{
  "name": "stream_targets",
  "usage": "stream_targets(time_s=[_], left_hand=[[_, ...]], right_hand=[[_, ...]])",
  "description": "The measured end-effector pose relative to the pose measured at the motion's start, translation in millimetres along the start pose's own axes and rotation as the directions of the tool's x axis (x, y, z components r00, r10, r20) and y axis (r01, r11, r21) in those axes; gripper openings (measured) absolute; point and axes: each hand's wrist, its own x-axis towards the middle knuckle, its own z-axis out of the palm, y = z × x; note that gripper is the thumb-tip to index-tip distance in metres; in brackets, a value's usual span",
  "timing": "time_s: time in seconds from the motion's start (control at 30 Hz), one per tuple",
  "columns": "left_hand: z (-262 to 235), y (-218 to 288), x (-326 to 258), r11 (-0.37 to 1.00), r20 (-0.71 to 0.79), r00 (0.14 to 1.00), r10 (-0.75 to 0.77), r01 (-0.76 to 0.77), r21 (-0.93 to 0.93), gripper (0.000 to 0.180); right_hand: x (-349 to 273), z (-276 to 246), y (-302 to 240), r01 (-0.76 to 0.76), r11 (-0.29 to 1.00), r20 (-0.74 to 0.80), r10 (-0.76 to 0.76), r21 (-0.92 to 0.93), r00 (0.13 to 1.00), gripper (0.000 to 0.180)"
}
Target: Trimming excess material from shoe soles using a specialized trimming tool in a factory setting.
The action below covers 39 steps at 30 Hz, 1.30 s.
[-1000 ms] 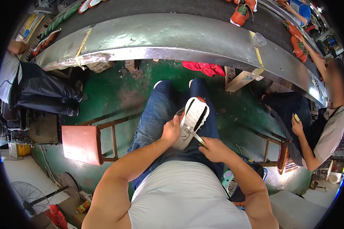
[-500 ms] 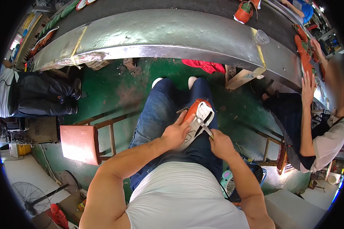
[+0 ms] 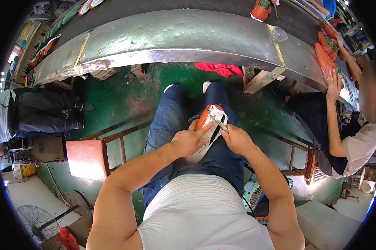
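While the person sits with both knees toward the long metal workbench (image 3: 188, 37) at twelve o'clock, an orange and white shoe (image 3: 204, 129) lies sole-side up on the lap, its toe pointing away. The left hand (image 3: 188, 141) is closed around the shoe's near half, thumb stretched along the orange edge, pinning it against the thigh. The right hand (image 3: 237, 139) is wrapped tight round the handles of a pair of metal pliers (image 3: 218, 118), whose nose reaches to about eleven o'clock from that hand and meets the white underside near the toe; whether it has actually bitten on the upper's edge is hard to tell at this size.

The step in hand looks like pulling the upper's margin over the white bottom of the shoe, working round the toe end. The next move would call for a firm pinch on the edge, a steady pull toward the middle of the sole, and the left hand holding the shoe from twisting; a slip could tear the margin or leave a wrinkle.

At three o'clock a co-worker in a white shirt rests a hand (image 3: 333, 85) on the bench beside more orange shoes (image 3: 323, 56). A red wooden stool (image 3: 88, 159) stands at nine o'clock on the green floor (image 3: 113, 104), a red cloth (image 3: 219, 68) lies under the bench at about one o'clock, and another seated person in dark trousers (image 3: 42, 114) is farther out at nine o'clock.
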Motion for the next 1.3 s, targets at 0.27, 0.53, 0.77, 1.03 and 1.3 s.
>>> stream_targets(time_s=[0.27,0.53,0.77,1.03,1.3], left_hand=[[73,-30,-17,0.711,-0.285,0.922,-0.264,-0.013,-0.703,0.056],[31,-20,-35,0.715,-0.070,0.991,-0.115,0.034,-0.698,0.086],[15,-26,-26,0.877,0.052,0.998,-0.042,0.062,-0.477,0.113],[-42,-7,-44,0.940,-0.213,0.977,0.013,-0.084,-0.330,0.090],[-89,35,-27,0.549,-0.635,0.762,0.129,-0.588,-0.594,0.069]], right_hand=[[-22,-10,-19,0.003,0.980,0.050,-0.013,0.200,0.999,0.040],[-40,10,-21,0.058,0.979,0.123,-0.083,0.197,0.989,0.038],[-66,31,-10,-0.033,0.824,-0.090,0.102,0.566,0.991,0.039],[-56,22,-10,-0.055,0.808,-0.093,0.135,0.587,0.987,0.036],[-76,29,21,-0.072,0.657,-0.121,0.245,0.750,0.962,0.028]])
